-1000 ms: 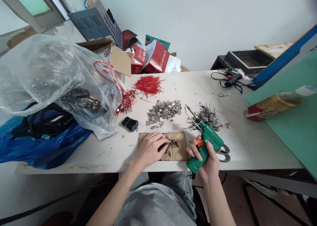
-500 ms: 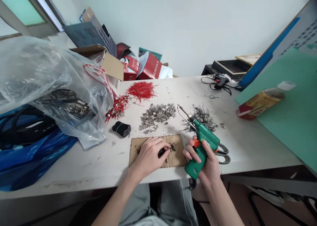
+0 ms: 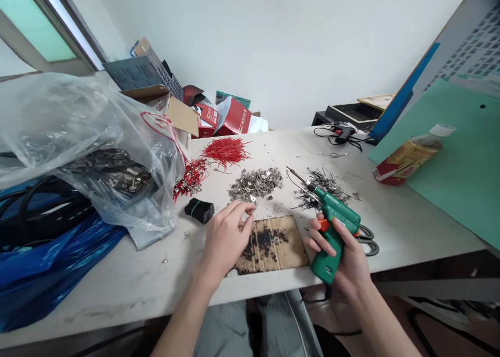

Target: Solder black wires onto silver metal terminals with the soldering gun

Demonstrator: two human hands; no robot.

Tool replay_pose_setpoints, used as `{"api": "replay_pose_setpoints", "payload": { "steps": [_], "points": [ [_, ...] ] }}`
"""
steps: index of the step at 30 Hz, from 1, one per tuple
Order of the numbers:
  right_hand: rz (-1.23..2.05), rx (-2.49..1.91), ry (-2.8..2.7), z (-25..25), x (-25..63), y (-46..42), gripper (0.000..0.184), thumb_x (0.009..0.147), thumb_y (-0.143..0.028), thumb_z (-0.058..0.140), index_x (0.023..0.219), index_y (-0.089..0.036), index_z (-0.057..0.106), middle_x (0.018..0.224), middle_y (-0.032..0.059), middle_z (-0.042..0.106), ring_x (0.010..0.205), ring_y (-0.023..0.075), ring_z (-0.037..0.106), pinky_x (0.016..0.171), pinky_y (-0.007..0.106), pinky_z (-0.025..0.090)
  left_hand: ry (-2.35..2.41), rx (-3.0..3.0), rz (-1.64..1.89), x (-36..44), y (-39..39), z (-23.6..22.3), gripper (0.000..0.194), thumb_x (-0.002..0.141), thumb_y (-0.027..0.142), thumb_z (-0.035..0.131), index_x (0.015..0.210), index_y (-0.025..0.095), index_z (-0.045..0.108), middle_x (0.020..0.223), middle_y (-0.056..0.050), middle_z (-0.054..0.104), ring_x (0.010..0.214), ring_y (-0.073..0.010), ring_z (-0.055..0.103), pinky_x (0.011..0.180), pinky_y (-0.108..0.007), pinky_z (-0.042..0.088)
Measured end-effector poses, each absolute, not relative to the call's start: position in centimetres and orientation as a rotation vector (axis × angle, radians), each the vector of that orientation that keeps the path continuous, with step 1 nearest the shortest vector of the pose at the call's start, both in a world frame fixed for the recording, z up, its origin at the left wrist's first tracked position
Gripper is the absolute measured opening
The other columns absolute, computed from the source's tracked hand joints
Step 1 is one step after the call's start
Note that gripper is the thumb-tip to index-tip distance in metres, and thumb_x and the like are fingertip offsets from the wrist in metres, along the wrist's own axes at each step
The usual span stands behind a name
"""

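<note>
My right hand [image 3: 349,258] is wrapped round the grip of a green soldering gun [image 3: 332,237] with an orange trigger. Its metal tip and thin curved feed tube point up and left, over the table. My left hand [image 3: 228,237] hovers over the left part of a scorched cardboard piece [image 3: 295,245], fingers bent and thumb a little apart from the index finger; nothing shows between them. Just beyond its fingertips lies a heap of small metal tabs [image 3: 255,184]. A tiny metal piece [image 3: 275,239] sits on the burnt patch of the cardboard.
A banded black wire bundle [image 3: 199,210] lies left of the heap, with red wires [image 3: 225,151] behind. Black wires [image 3: 324,187] and scissors [image 3: 369,241] are on the right, near a bottle [image 3: 414,156]. Plastic bags [image 3: 117,138] crowd the left side.
My left hand has lifted off the cardboard and moved left toward the metal tabs, uncovering the burnt patch. The dark item formerly in its fingers is no longer seen there. My right hand still holds the soldering gun.
</note>
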State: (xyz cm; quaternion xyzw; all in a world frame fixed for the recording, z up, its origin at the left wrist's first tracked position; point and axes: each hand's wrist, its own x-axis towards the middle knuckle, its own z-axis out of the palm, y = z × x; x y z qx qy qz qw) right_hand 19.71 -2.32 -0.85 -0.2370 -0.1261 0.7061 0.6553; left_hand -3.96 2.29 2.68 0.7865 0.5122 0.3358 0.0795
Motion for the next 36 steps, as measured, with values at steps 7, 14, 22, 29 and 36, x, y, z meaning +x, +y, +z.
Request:
{"api": "replay_pose_setpoints", "payload": {
  "steps": [7, 14, 22, 29, 36],
  "points": [
    [1.562, -0.612, -0.316, -0.9, 19.8, -2.8, 0.016, 0.095, -0.028, 0.058, 0.097, -0.015, 0.068, 0.084, 0.0013, 0.058, 0.047, 0.0028, 0.014, 0.053, 0.021, 0.043, 1.629, 2.537, 0.656, -5.8, 5.9, 2.7, 0.019, 0.081, 0.016, 0.075, 0.097, 0.026, 0.071, 0.094, -0.002, 0.073, 0.082, -0.0233, 0.07, 0.069, -0.031, 0.05],
    [1.568, -0.682, -0.328, -1.0, 20.2, -3.2, 0.015, 0.094, -0.026, 0.058, 0.097, -0.016, 0.068, 0.082, 0.001, 0.056, 0.047, 0.0026, 0.013, 0.052, 0.021, 0.045, 1.942, 2.539, 0.636, -9.2, 3.3, 5.2, 0.02, 0.083, 0.02, 0.077, 0.1, 0.025, 0.069, 0.103, -0.003, 0.072, 0.096, -0.027, 0.066, 0.077, -0.037, 0.049],
    [1.583, -0.724, -0.314, -1.1, 20.5, -3.1, 0.014, 0.092, -0.026, 0.059, 0.1, -0.017, 0.068, 0.085, 0.0014, 0.053, 0.048, 0.0034, 0.014, 0.054, 0.022, 0.049, 2.101, 2.655, 0.697, -12.0, 1.8, 3.1, 0.013, 0.084, 0.026, 0.079, 0.094, 0.025, 0.07, 0.101, -0.002, 0.074, 0.098, -0.0269, 0.065, 0.082, -0.04, 0.046],
    [1.531, -0.784, -0.332, -0.7, 20.3, -3.3, 0.013, 0.093, -0.026, 0.058, 0.097, -0.019, 0.068, 0.083, 0.0005, 0.05, 0.048, 0.0046, 0.011, 0.05, 0.023, 0.046, 2.156, 2.64, 0.819, -10.9, 2.2, 2.0, 0.005, 0.091, 0.021, 0.068, 0.086, 0.023, 0.069, 0.096, -0.002, 0.075, 0.092, -0.0249, 0.065, 0.078, -0.04, 0.04],
    [1.563, -0.782, -0.291, -0.2, 20.1, -3.4, 0.014, 0.094, -0.028, 0.057, 0.098, -0.018, 0.066, 0.083, -0.0015, 0.05, 0.049, 0.0034, 0.012, 0.052, 0.021, 0.045, 2.235, 2.634, 0.801, -10.3, 2.3, 2.0, 0.011, 0.092, 0.019, 0.065, 0.082, 0.022, 0.067, 0.09, 0.0, 0.075, 0.089, -0.0231, 0.065, 0.077, -0.04, 0.037]
  ]
}}
